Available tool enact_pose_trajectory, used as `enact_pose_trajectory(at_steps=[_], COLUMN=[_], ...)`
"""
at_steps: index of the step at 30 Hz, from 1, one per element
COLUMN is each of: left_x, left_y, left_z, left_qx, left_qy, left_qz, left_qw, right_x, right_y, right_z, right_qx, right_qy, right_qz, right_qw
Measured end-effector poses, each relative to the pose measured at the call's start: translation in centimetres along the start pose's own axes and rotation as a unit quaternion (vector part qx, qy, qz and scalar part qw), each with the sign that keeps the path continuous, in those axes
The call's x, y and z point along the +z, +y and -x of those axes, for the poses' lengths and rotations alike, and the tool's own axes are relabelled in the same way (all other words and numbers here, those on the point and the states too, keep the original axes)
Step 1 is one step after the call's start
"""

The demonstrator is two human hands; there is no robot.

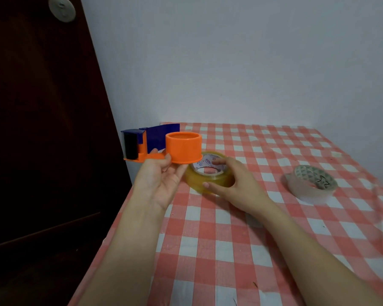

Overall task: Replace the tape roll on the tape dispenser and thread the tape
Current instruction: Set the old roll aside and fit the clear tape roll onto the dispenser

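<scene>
My left hand (161, 180) holds the orange and blue tape dispenser (161, 144) from below, lifted above the table's left edge; its orange hub (184, 149) is bare and points upward. Just right of the hub, my right hand (232, 184) grips a yellowish clear tape roll (206, 180), with the thumb on its near side and fingers over its far rim. The roll is tilted and sits close under the hub's right side. A second, paler tape roll (310, 184) lies flat on the table to the right.
The table carries a red-and-white checked cloth (252, 239). A dark wooden door (42, 129) stands at the left, and a pale wall (230, 62) is behind the table.
</scene>
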State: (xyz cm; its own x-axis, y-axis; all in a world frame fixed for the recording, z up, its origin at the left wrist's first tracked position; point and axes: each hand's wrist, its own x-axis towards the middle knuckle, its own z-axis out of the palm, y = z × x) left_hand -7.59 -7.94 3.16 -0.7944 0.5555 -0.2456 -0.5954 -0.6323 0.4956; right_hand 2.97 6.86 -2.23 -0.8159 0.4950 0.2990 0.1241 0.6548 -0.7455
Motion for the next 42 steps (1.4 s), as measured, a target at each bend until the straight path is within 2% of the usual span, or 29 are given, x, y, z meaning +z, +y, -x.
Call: enact_pose_trajectory(at_steps=[11,22,26,32,39,42], left_x=[-0.4,-0.8,-0.8,-0.9,-0.7,-0.4], left_y=[0.2,0.7,0.7,0.7,0.3,-0.2], left_z=[-0.8,-1.0,-0.8,-0.8,-0.5,-0.2], left_qx=[0.044,0.052,0.057,0.059,0.045,0.038], left_qy=[0.018,0.031,0.037,0.038,0.031,0.016], left_qz=[-0.046,-0.035,-0.044,-0.055,-0.066,-0.082], left_qw=[0.998,0.998,0.997,0.996,0.996,0.996], right_x=[0.3,0.4,-0.1,-1.3,-3.2,-3.6], right_y=[0.5,0.9,0.5,-0.3,-1.6,-1.7], right_z=[-0.3,-0.1,0.1,0.6,1.0,1.0], right_qx=[-0.021,-0.035,-0.026,0.041,0.095,0.13], right_qy=[0.021,0.07,0.103,0.13,0.178,0.189], right_qz=[0.017,-0.012,-0.068,-0.177,-0.275,-0.339], right_qw=[0.999,0.997,0.992,0.975,0.94,0.913])
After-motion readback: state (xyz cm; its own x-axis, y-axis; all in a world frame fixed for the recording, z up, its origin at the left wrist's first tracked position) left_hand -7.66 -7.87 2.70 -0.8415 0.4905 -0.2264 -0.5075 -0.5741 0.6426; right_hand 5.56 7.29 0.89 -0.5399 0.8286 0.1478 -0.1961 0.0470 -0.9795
